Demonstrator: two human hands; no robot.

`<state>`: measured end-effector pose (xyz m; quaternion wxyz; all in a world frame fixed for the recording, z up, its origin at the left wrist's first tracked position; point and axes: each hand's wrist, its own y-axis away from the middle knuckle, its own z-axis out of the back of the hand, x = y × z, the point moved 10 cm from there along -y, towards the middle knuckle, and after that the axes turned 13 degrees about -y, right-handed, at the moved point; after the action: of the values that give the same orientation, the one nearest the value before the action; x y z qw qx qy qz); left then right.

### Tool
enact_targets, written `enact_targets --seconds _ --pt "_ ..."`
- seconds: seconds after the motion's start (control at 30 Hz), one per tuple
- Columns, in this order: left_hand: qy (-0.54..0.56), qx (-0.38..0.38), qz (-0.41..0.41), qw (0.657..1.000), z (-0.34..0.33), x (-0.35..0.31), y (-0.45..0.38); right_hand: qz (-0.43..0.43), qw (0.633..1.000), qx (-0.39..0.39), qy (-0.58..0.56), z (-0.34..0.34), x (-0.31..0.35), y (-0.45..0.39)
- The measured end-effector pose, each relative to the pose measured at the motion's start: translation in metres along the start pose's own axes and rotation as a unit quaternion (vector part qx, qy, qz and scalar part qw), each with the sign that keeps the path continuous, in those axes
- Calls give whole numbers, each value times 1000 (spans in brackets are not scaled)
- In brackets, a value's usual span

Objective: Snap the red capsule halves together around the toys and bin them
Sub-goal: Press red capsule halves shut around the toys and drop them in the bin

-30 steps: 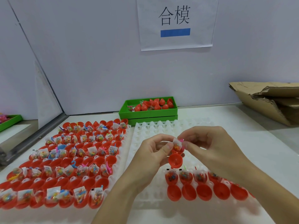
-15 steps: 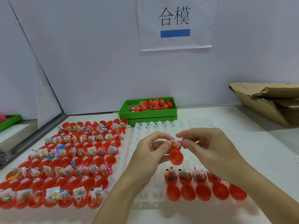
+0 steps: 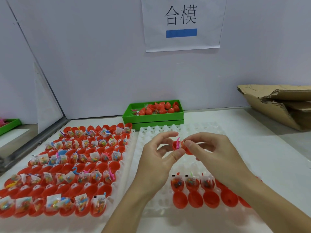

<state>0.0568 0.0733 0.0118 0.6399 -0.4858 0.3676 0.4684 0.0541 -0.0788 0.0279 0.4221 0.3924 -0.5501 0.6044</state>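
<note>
Above the right white tray, my left hand pinches a red capsule half with a pink toy sticking out of it. My right hand holds the other red half against it from the right, thumb pressing near the toy. The two halves are side by side, not snapped together. On the tray's near rows stand several red halves with bagged toys and several empty halves. A green bin with closed red capsules stands at the back.
A second white tray on the left is full of red halves with bagged toys. Torn cardboard lies at the back right. A partition wall with a paper sign closes the back. Another green bin's corner shows far left.
The bagged toy has been pushed down into the half in my left hand, and the open lower half has swung up beside it under my right hand.
</note>
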Motion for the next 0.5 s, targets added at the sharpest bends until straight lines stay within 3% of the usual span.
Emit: enact_targets --seconds 0.5 --pt "-11 10 -30 999 -4 -10 1 0 1000 -2 4 1 0 -1"
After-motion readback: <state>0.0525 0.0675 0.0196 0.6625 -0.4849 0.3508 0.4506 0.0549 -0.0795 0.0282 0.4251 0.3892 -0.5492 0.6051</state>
